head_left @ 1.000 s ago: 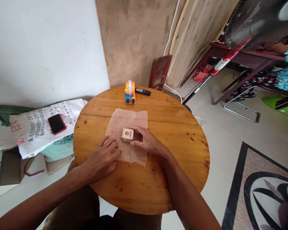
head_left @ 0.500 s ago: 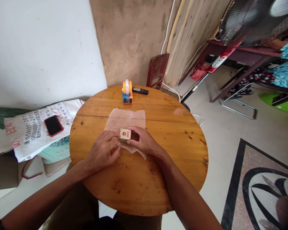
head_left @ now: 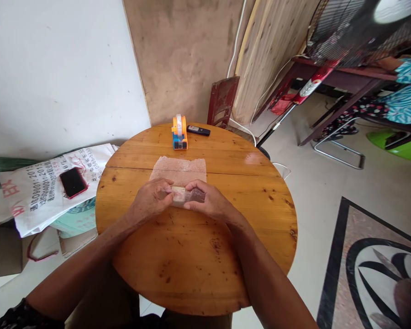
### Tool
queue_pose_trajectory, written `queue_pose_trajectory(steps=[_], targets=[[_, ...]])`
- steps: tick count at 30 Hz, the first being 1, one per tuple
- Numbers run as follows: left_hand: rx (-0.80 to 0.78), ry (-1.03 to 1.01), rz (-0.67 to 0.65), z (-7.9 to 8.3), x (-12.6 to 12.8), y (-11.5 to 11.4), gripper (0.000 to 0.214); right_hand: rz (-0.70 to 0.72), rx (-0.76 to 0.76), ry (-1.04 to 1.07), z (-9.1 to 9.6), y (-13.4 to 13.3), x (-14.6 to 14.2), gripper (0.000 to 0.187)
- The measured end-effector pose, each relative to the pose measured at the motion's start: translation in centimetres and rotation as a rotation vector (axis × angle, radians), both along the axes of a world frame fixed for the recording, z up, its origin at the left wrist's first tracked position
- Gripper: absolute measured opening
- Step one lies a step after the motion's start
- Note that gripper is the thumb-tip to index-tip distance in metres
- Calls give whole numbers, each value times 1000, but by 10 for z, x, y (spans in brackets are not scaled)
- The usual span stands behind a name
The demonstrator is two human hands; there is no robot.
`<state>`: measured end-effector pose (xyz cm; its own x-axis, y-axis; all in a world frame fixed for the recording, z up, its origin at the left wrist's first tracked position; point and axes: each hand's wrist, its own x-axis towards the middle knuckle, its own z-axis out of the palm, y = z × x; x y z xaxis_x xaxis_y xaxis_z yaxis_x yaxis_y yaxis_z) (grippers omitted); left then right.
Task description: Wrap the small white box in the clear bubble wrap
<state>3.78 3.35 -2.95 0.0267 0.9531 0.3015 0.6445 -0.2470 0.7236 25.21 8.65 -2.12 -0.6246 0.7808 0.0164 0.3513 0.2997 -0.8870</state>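
Note:
A round wooden table [head_left: 198,256] carries a sheet of pinkish bubble wrap [head_left: 179,168]. Its near edge is folded up over a small cardboard box [head_left: 178,193], which now shows only partly between my hands. My left hand [head_left: 151,199] grips the wrap and box from the left, fingers curled. From the right, my right hand [head_left: 208,201] pinches the same bundle with bent fingers.
An orange tape dispenser [head_left: 179,132] and a dark remote [head_left: 198,130] sit at the table's far edge. A phone [head_left: 73,182] lies on printed sacks at the left. A red chair [head_left: 222,103] stands behind the table, a fan [head_left: 356,27] at upper right.
My left hand left the flat sheet and lifted its near edge. Both hands folded the bubble wrap over the box, which is now mostly covered.

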Motion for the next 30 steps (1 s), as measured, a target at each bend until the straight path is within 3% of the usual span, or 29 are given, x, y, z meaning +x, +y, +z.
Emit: queue_pose_trajectory(steps=[2,4,13,20,30], targets=[[-35,-24,13,-2,1,1,14,-52,32,63,-10,0,-7,18],[-58,-56,17,-4,1,2,14,-82,44,140,-18,0,-13,11],[-34,-201,-14,-9,6,4,16,-165,-107,244,-24,1,-17,21],[-35,-195,-27,-9,5,4,15,-200,-81,197,-25,1,-18,22],[-158,-266,-11,-11,4,10,13,-235,-70,154,-25,2,-18,23]])
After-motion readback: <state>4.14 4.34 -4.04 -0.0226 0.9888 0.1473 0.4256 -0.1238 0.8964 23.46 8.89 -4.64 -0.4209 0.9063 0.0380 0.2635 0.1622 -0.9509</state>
